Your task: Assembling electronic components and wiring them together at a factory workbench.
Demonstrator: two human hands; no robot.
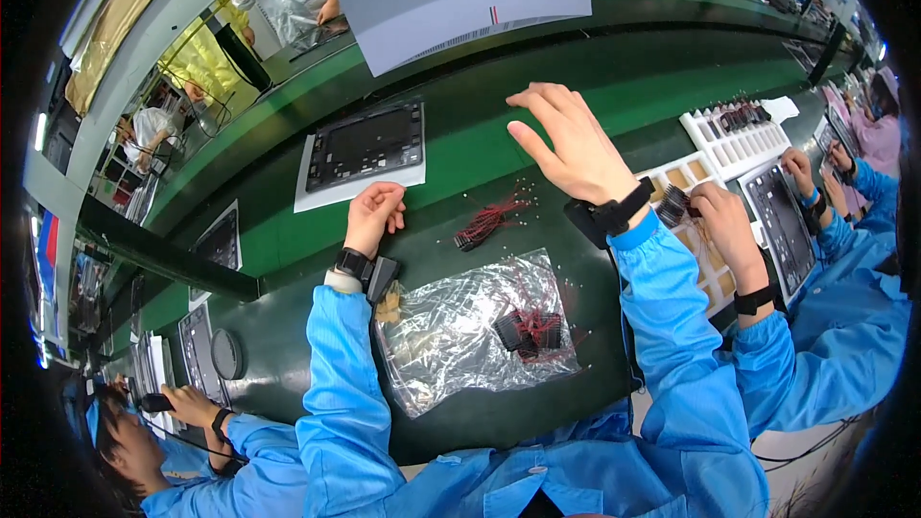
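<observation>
The left hand (pixel 377 216) is hovering near the centre of the frame, just below the black panel (pixel 369 146); its fingers are curling loosely inward, and whether the tips are pinching anything I cannot tell. The right hand (pixel 576 149) is reaching above the centre, palm down and seemingly empty, its thumb standing apart while the fingers are lying close together and pointing to the upper left.

The panel is resting on a white sheet (pixel 312 200) left of and above the centre, its long axis running sideways and rising slightly toward the right (the fisheye may be bending this a little). A red-wired bundle (pixel 477 230) is lying on the dark green bench (pixel 427 434) between the hands, its long axis slanting: the black end is pointing to the lower left, the loose wires fanning to the upper right.

As far as I can judge, the setting-out is looking done: the panel is lying on its sheet and one bundle is sitting apart. Going untouched are that bundle and the other bundles (pixel 523 334), which are lying in a tangle on the clear bag (pixel 441 355) at lower centre.
</observation>
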